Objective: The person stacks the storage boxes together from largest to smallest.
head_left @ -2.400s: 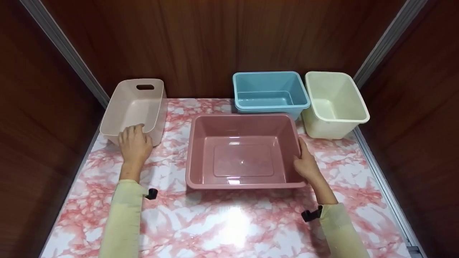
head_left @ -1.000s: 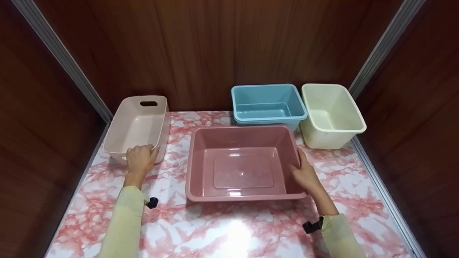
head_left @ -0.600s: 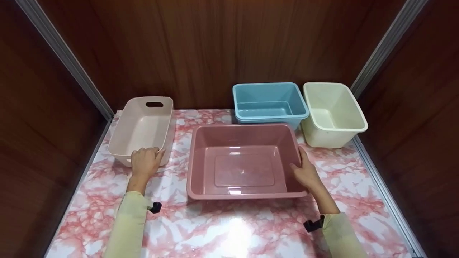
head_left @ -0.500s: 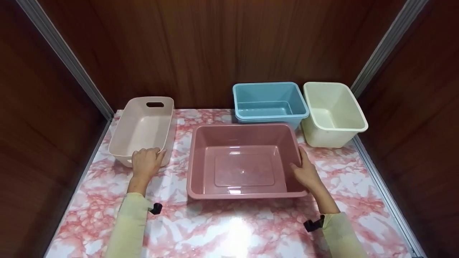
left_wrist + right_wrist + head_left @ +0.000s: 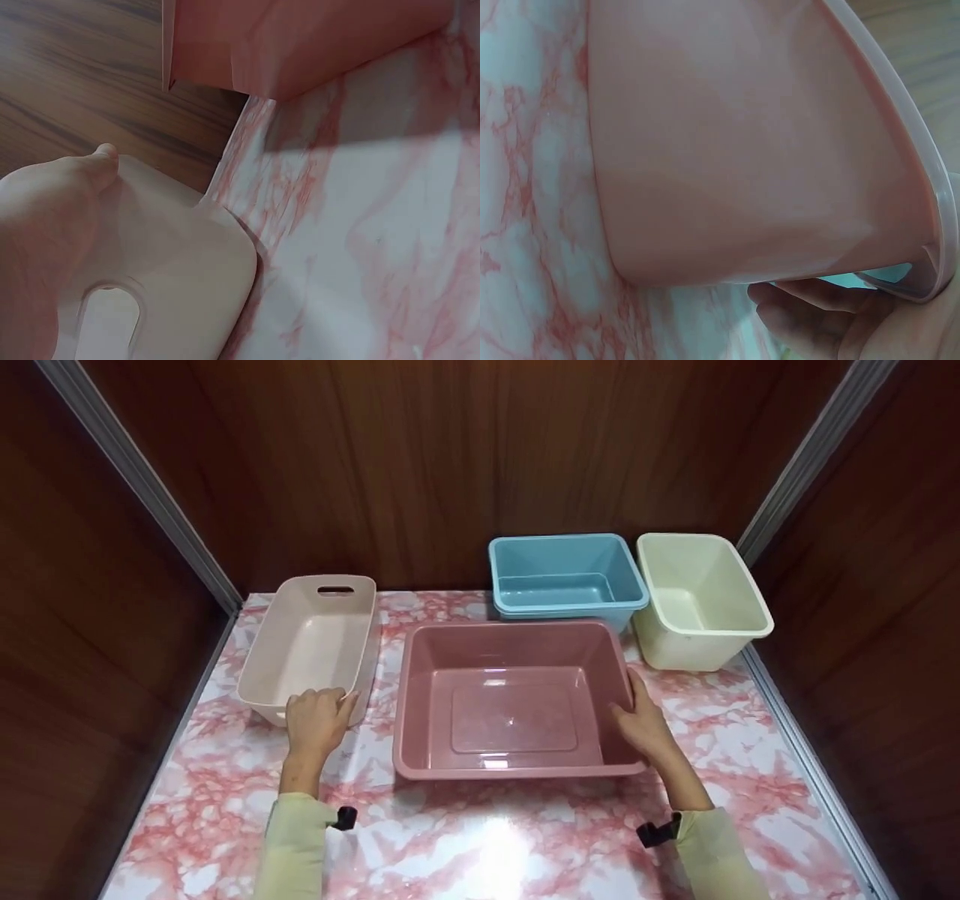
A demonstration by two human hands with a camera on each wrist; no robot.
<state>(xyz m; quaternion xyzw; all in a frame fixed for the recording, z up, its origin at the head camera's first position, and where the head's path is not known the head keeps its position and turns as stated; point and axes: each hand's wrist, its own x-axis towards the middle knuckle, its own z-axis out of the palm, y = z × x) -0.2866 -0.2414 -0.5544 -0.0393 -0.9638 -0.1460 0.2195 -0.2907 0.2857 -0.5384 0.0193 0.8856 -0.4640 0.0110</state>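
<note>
Dark wood-grained panels (image 5: 450, 457) enclose a table (image 5: 420, 840) covered in a white and pink marbled pattern, with grey metal strips (image 5: 139, 484) running down the corners. Both hands are clamped on bins. At the person's left, the left hand (image 5: 319, 724) grips the near rim of a pale pink bin (image 5: 315, 652), fingers curled over the edge, thumb near the corner. In the middle, the right hand (image 5: 646, 725) holds a dusty-rose tub (image 5: 514, 716) by its right side, thumb inside the rim and fingers outside. Both containers stand open side up on the table, near each other but apart; the pale pink one has a handle slot (image 5: 335, 590) in its far end. Yellow sleeves (image 5: 294, 847) cover the forearms, with a small black piece (image 5: 346, 817) jutting from each cuff. Behind the tub stands a blue bin (image 5: 562, 592), a second rim showing just below its top one; whether it touches the tub cannot be told. Just beside it, at the far right, stands a cream bin (image 5: 694, 600).
</note>
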